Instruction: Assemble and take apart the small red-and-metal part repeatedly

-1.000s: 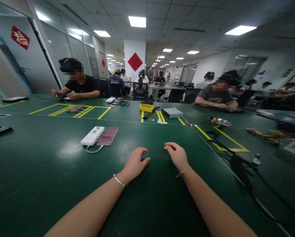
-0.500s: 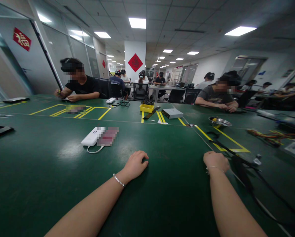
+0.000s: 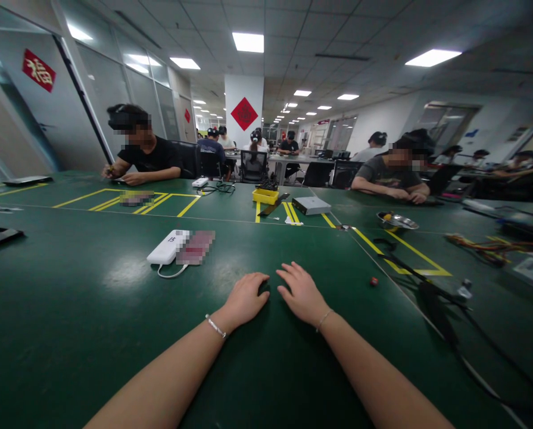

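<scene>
The fingers (image 3: 288,277) of the right hand (image 3: 302,296) lie spread flat on the green table (image 3: 69,310), holding nothing. The left hand (image 3: 245,298), just beside it, rests loosely curled and looks empty. A small red piece (image 3: 373,281) sits on the table to the right, apart from both hands. It is dark and roundish, too tiny to show an axis or heading.

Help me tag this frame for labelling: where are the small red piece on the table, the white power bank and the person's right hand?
small red piece (image 3: 373,281), head view, its centre.
white power bank (image 3: 165,248), head view, top face of the casing.
right hand (image 3: 304,294), head view, back of the hand.
</scene>
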A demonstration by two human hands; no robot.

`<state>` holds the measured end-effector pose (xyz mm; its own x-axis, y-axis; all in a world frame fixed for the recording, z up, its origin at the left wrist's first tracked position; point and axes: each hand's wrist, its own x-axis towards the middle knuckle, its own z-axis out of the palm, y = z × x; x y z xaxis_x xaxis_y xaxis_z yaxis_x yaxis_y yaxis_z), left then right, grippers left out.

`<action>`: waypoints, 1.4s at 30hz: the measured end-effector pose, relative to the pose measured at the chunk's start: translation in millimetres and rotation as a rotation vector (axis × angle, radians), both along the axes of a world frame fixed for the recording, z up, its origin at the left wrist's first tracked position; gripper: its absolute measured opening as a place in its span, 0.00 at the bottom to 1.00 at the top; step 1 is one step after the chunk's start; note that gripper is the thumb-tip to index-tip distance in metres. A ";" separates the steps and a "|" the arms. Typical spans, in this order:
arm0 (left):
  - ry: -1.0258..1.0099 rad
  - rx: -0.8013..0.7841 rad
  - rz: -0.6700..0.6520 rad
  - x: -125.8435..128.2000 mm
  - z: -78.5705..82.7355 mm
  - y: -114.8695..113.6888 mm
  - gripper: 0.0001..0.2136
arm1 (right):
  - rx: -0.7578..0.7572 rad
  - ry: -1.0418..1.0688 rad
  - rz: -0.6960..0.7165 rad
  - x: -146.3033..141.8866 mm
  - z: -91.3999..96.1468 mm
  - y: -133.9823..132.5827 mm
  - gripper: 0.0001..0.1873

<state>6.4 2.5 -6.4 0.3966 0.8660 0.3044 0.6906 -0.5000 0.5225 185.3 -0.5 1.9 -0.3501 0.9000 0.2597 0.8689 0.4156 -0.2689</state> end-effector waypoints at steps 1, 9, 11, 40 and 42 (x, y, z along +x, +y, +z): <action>0.005 0.005 -0.006 0.3 -0.6 0.4 0.16 | -0.055 -0.009 0.051 -9.1 -2.9 -4.8 0.25; 0.067 -0.010 -0.048 -1.9 -1.2 0.2 0.11 | 0.018 -0.083 -0.037 34.4 8.9 7.8 0.23; 0.075 -0.016 -0.054 -3.0 -0.9 0.1 0.11 | 0.121 -0.125 -0.300 70.0 12.5 17.3 0.24; 0.080 -0.036 -0.059 -2.6 4.6 -3.4 0.12 | -0.056 0.032 -0.967 171.6 -6.9 24.7 0.20; 0.067 -0.036 -0.061 -2.8 4.6 -3.5 0.11 | -0.057 0.036 -0.981 169.0 -4.5 23.4 0.20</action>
<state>3.6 -1.0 -1.8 0.4673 0.8497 0.2444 0.6936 -0.5237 0.4946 354.4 23.0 -2.6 0.5663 0.7988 0.2032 0.8127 -0.5000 -0.2993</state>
